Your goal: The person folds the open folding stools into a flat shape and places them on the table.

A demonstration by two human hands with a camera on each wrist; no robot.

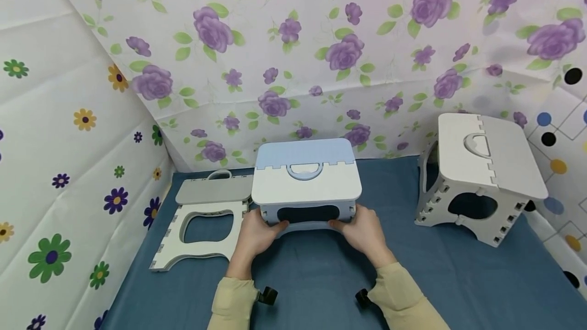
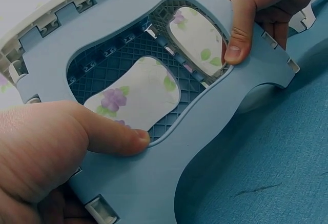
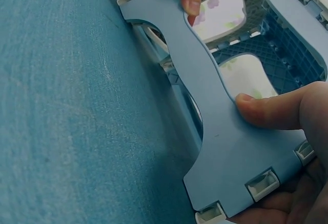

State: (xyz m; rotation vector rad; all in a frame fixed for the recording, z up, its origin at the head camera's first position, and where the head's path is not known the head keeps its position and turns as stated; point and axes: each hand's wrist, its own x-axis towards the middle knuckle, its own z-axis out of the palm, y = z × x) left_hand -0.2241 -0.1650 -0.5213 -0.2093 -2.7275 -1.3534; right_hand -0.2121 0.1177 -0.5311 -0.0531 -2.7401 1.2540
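Observation:
A blue-and-white folding step stool (image 1: 307, 191) is opened out between both hands, its top level and its carry handle showing in the middle. My left hand (image 1: 257, 234) grips the left end of its near side panel, and my right hand (image 1: 365, 229) grips the right end. In the left wrist view, the left thumb (image 2: 115, 136) presses on the blue side panel (image 2: 205, 124) at the rim of its cutout. The right thumb (image 3: 266, 112) lies likewise in the right wrist view, with fingers curled behind the panel. Whether the feet touch the table cannot be told.
Left of the hands, a grey-and-white folding stool (image 1: 213, 191) lies mostly flat on the blue cloth (image 1: 312, 274). A white-and-grey stool (image 1: 463, 154) stands unfolded at the right. Flowered sheets (image 1: 293, 75) hang behind and at the sides.

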